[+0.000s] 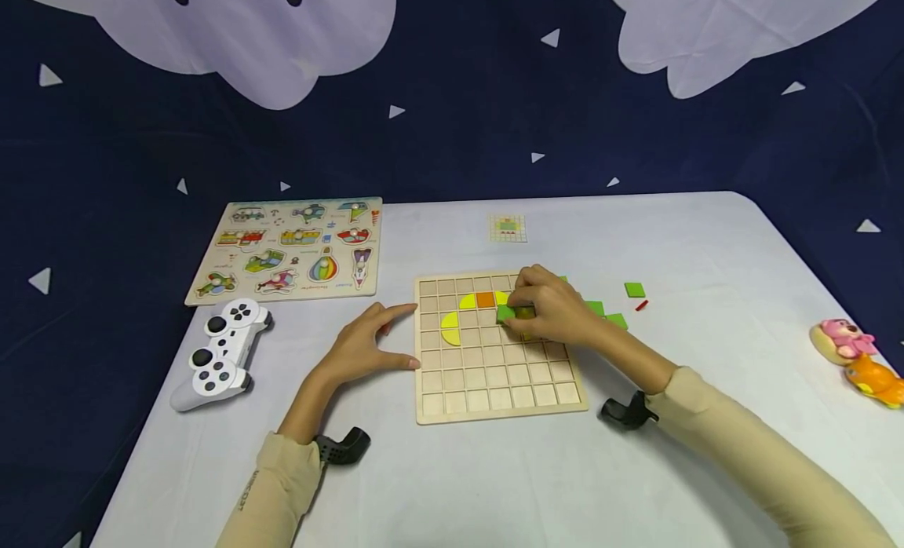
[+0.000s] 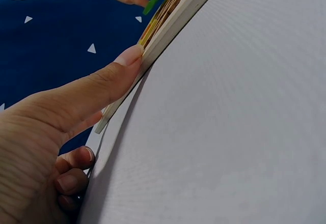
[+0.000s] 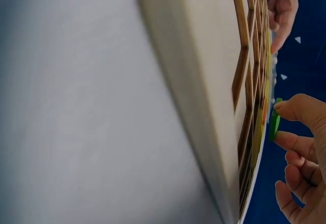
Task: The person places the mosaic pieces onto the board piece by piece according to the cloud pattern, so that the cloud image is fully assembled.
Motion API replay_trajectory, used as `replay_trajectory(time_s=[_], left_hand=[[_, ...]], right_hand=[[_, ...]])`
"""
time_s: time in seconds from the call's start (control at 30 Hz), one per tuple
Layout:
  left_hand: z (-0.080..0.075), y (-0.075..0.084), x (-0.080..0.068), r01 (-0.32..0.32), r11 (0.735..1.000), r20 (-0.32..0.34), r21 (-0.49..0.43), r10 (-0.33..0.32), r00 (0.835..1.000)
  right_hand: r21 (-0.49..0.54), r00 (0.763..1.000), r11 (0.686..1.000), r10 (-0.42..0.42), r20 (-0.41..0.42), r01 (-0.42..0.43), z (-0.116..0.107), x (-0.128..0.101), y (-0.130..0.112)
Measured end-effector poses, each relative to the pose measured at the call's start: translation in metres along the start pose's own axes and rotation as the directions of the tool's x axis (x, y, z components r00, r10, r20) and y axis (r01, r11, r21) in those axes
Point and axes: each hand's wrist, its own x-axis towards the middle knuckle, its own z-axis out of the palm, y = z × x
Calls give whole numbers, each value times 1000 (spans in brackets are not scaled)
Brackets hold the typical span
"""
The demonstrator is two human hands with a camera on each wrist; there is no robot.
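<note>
Centrally on the white table (image 1: 494, 485) lies a wooden grid board (image 1: 497, 375). Over its upper right squares, the right hand (image 1: 554, 308) pinches a green tile (image 1: 505, 313) between thumb and fingertips, the tile just at the board's surface beside a yellow piece (image 1: 452, 328) and an orange tile (image 1: 485, 299). Whether the tile already sits in a square is hidden by the fingers. The left hand (image 1: 367, 345) rests flat beside the board, fingers relaxed, thumb tip touching its left edge. Loose green tiles (image 1: 614, 319) lie right of the board, partly covered by the right hand. Both wrist views show the board only edge-on.
</note>
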Motion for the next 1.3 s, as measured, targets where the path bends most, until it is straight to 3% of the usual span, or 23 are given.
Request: replay_trajectory(time_s=[0.33, 1.03, 1.3], left_hand=[[0, -1, 0, -4, 1000, -4, 3, 4, 1000], [1, 0, 0, 1, 1000, 1, -1, -1, 1000], [0, 0, 0, 3, 1000, 0, 6, -3, 1000]], right_hand=[[-40, 996, 996, -73, 53, 75, 13, 19, -17], [-78, 987, 986, -145, 70, 150, 17, 31, -24], [-35, 989, 992, -119, 89, 122, 22, 33, -25]])
